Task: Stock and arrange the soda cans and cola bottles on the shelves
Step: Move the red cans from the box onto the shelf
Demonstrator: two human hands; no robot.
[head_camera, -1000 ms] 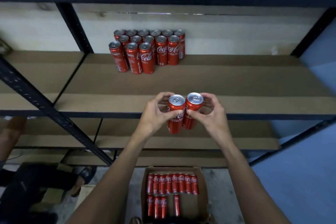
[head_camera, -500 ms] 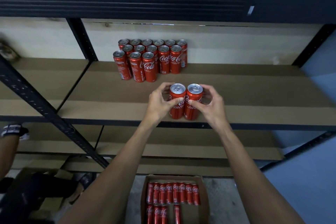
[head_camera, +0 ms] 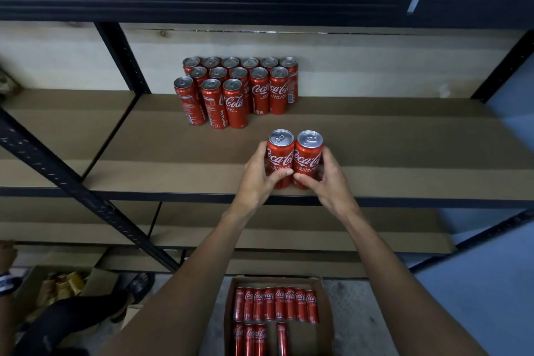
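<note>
Two slim red Coca-Cola cans stand upright and touching at the near edge of a brown board shelf (head_camera: 404, 153). The left can (head_camera: 279, 157) is gripped by the person's left hand (head_camera: 257, 179) and the right can (head_camera: 308, 157) by the right hand (head_camera: 328, 182), thumbs meeting on the near side. Both labels read "RASA ASLI" above "KURANG". Farther back, well apart from the pair, a block of cans (head_camera: 239, 89) holds fourteen against the pale wall (head_camera: 375, 66), in rows of six, five and three; one reads "RECYCLE ME". A dark metal frame (head_camera: 86, 196) carries the shelving. On the floor below, a cardboard box (head_camera: 326, 312) holds about a dozen more Coca-Cola cans lying flat. At near left, another person's dark-clad leg (head_camera: 72, 321) and a sandal (head_camera: 138, 286) show.
</note>
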